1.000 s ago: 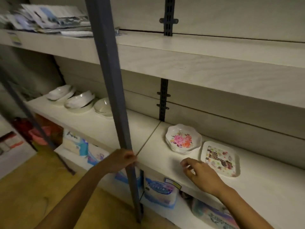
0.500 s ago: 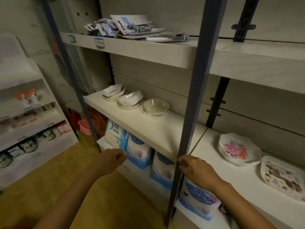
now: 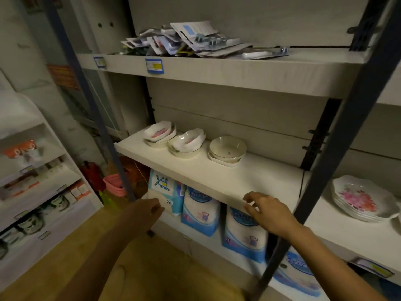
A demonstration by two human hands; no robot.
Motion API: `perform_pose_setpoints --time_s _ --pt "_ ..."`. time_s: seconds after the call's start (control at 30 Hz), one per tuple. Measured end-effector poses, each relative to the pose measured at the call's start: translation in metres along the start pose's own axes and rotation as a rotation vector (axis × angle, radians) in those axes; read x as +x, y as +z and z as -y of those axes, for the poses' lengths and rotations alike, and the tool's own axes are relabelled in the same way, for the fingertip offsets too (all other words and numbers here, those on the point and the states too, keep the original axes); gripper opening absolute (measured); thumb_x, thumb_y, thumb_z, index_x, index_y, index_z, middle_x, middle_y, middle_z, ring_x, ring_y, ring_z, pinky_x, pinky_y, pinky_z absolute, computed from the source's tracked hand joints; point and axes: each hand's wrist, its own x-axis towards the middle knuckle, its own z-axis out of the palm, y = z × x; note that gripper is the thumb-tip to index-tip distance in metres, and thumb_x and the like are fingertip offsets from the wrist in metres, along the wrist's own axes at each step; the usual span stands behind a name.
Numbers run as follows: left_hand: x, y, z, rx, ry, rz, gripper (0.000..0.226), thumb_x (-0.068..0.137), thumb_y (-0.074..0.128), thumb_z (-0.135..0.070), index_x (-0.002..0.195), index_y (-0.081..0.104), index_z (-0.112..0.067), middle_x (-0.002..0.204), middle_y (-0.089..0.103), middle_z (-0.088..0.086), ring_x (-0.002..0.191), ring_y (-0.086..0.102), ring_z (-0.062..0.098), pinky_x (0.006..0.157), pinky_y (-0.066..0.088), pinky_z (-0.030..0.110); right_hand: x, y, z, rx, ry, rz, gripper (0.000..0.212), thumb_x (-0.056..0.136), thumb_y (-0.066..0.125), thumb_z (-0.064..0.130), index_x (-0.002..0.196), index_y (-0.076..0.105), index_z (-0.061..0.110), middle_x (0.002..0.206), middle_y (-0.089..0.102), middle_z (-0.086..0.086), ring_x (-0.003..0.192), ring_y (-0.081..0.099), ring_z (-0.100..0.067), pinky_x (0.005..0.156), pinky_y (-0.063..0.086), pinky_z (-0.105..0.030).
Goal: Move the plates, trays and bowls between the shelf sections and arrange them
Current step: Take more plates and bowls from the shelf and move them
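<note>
On the left section of the middle shelf [image 3: 217, 179] stand three stacks of white dishes: a tilted floral stack [image 3: 159, 133] at the far left, a second tilted stack [image 3: 187, 142] beside it, and a round cream bowl on plates [image 3: 227, 149]. A stack of floral plates [image 3: 360, 198] sits on the right section. My right hand [image 3: 268, 211] hovers at the shelf's front edge with fingers loosely spread, holding nothing. My left hand [image 3: 144, 211] hangs lower, below the shelf, fingers loosely curled and empty.
A dark slanted post [image 3: 338, 135] divides the two sections; another post [image 3: 102, 127] stands at the left. Blue-and-white packages [image 3: 200, 211] fill the bottom shelf. Packaged goods [image 3: 191, 40] lie piled on the top shelf. A pink basket [image 3: 115, 184] and another rack [image 3: 32, 192] are at left.
The view has swung left, bringing the bowl stacks toward the centre. My right hand moved from the post to the left section's front edge. My left hand stays low and empty.
</note>
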Motion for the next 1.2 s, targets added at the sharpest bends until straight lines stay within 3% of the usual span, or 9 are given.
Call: perform_pose_setpoints --time_s 0.3,0.4,0.5,0.63,0.73,0.83,1.03,1.13,1.2 --pt "0.091 -0.013 0.038 0.016 0.053 0.007 0.025 0.094 0.046 -0.034 0.089 0.06 -0.015 0.086 0.067 0.001 0.08 0.064 0.015 0.078 0.054 0.031 0.08 0.01 0.004 -0.095 0.109 -0.022 0.035 0.095 0.039 0.04 0.124 0.052 0.025 0.125 0.059 0.002 0.106 0.059 -0.018 0.087 0.05 -0.032" --pt "0.132 -0.017 0.046 -0.023 0.049 0.007 0.025 0.093 0.047 -0.033 0.074 0.054 -0.019 0.07 0.059 -0.005 0.077 0.062 0.016 0.075 0.052 0.03 0.113 0.014 -0.002 -0.087 0.165 -0.044 0.034 0.095 0.039 0.041 0.122 0.053 0.025 0.124 0.06 0.003 0.104 0.06 -0.018 0.085 0.05 -0.031" --pt "0.17 -0.019 0.053 -0.057 0.046 0.039 0.025 0.093 0.047 -0.032 0.075 0.057 -0.017 0.069 0.057 -0.006 0.076 0.06 0.015 0.071 0.045 0.024 0.145 0.015 -0.008 -0.062 0.263 -0.035 0.033 0.095 0.039 0.039 0.118 0.056 0.023 0.12 0.062 0.002 0.101 0.06 -0.02 0.077 0.046 -0.027" --pt "0.217 -0.024 0.063 -0.067 0.089 0.01 0.025 0.093 0.047 -0.031 0.078 0.059 -0.014 0.081 0.068 0.003 0.078 0.063 0.016 0.077 0.05 0.028 0.187 0.018 -0.021 0.003 0.404 -0.087 0.033 0.096 0.038 0.038 0.108 0.061 0.017 0.107 0.066 -0.006 0.088 0.061 -0.023 0.069 0.043 -0.028" --pt "0.243 -0.024 0.067 -0.083 0.117 0.024 0.028 0.093 0.048 -0.029 0.067 0.051 -0.021 0.074 0.065 0.004 0.072 0.061 0.017 0.072 0.047 0.026 0.212 0.029 -0.035 0.1 0.556 -0.078 0.041 0.096 0.035 0.043 0.107 0.06 0.013 0.096 0.065 -0.009 0.084 0.059 -0.025 0.07 0.043 -0.031" --pt "0.265 -0.023 0.072 -0.085 0.146 0.053 0.033 0.093 0.048 -0.03 0.06 0.043 -0.028 0.065 0.056 -0.002 0.066 0.056 0.014 0.066 0.043 0.023 0.235 0.043 -0.046 0.195 0.661 -0.058 0.044 0.096 0.033 0.044 0.112 0.056 0.009 0.103 0.067 -0.013 0.093 0.063 -0.03 0.076 0.045 -0.034" --pt "0.306 -0.032 0.092 -0.094 0.167 0.083 0.026 0.092 0.048 -0.032 0.075 0.057 -0.016 0.081 0.068 0.01 0.08 0.064 0.023 0.079 0.05 0.034 0.28 0.063 -0.067 0.313 0.898 -0.084 0.057 0.087 0.041 0.052 0.11 0.055 0.002 0.105 0.066 -0.015 0.091 0.065 -0.032 0.085 0.052 -0.039" --pt "0.324 -0.034 0.103 -0.1 0.171 0.125 0.03 0.092 0.047 -0.032 0.08 0.062 -0.009 0.083 0.069 0.012 0.083 0.065 0.024 0.081 0.051 0.035 0.287 0.064 -0.057 0.281 1.008 -0.066 0.043 0.09 0.041 0.046 0.095 0.058 0.006 0.088 0.067 -0.01 0.086 0.064 -0.028 0.076 0.049 -0.031" --pt "0.334 -0.035 0.11 -0.144 0.178 0.158 0.032 0.092 0.047 -0.031 0.085 0.064 -0.005 0.083 0.07 0.012 0.081 0.066 0.022 0.082 0.051 0.036 0.29 0.063 -0.046 0.261 1.045 -0.054 0.036 0.09 0.041 0.043 0.092 0.057 0.011 0.088 0.065 -0.01 0.087 0.062 -0.028 0.073 0.045 -0.03"
